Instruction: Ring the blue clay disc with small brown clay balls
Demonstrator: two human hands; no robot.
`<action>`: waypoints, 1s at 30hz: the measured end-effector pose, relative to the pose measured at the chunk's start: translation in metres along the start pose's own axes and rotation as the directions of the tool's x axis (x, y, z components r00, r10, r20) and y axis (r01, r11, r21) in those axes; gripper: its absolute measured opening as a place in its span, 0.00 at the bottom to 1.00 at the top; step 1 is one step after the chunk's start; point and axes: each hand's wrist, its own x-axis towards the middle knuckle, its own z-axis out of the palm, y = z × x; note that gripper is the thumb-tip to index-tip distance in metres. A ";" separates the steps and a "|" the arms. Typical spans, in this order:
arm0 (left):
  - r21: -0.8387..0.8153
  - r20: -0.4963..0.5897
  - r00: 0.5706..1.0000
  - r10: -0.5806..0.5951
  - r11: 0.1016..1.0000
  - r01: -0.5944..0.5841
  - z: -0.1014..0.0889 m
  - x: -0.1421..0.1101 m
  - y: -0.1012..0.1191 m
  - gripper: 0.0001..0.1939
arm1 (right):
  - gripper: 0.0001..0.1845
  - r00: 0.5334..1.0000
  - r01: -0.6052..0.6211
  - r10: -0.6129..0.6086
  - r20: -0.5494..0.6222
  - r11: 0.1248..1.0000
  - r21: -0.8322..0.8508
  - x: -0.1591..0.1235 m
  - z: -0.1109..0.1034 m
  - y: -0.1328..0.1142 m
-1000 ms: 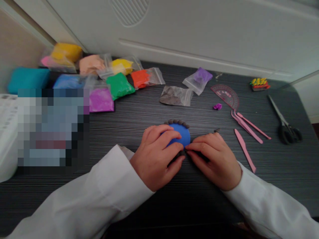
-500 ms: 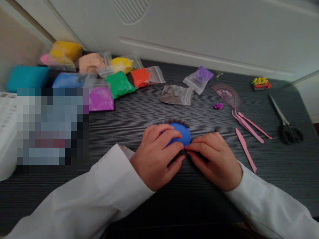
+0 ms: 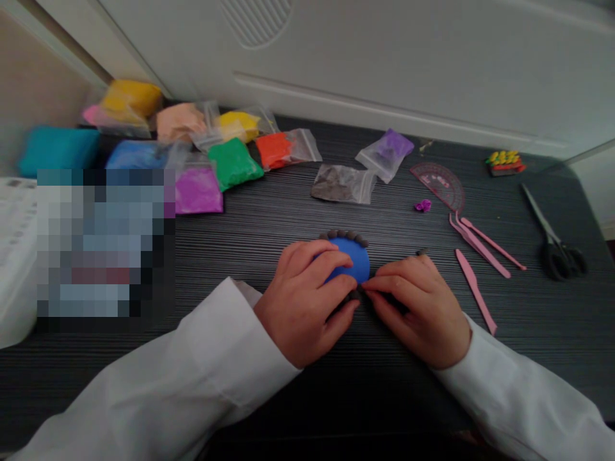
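Note:
A flat blue clay disc (image 3: 354, 259) lies on the dark striped table (image 3: 269, 218), with several small grey clay pellets (image 3: 343, 235) lined along its far edge. My left hand (image 3: 305, 304) rests over the disc's left side, fingers curled on it. My right hand (image 3: 416, 307) sits at the disc's near right edge, thumb and forefinger pinched together against a small grey bit there. Another grey pellet (image 3: 421, 251) lies just beyond my right knuckles.
Bags of coloured clay crowd the back left: green (image 3: 234, 163), orange (image 3: 276, 148), magenta (image 3: 198, 191), blue (image 3: 137, 155), yellow (image 3: 132, 97). A grey clay bag (image 3: 342, 184) and a purple one (image 3: 387, 150) lie mid-table. Pink tools (image 3: 475, 246), a protractor (image 3: 439, 184) and scissors (image 3: 552, 237) lie right.
Both hands stay on the disc with hardly any movement; the whole view has shifted slightly to the right.

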 end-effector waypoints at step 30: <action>-0.057 -0.185 0.975 -0.118 0.992 0.110 -0.014 0.008 -0.015 0.08 | 0.09 0.963 -0.141 0.138 -0.233 0.990 0.004 -0.001 -0.021 0.015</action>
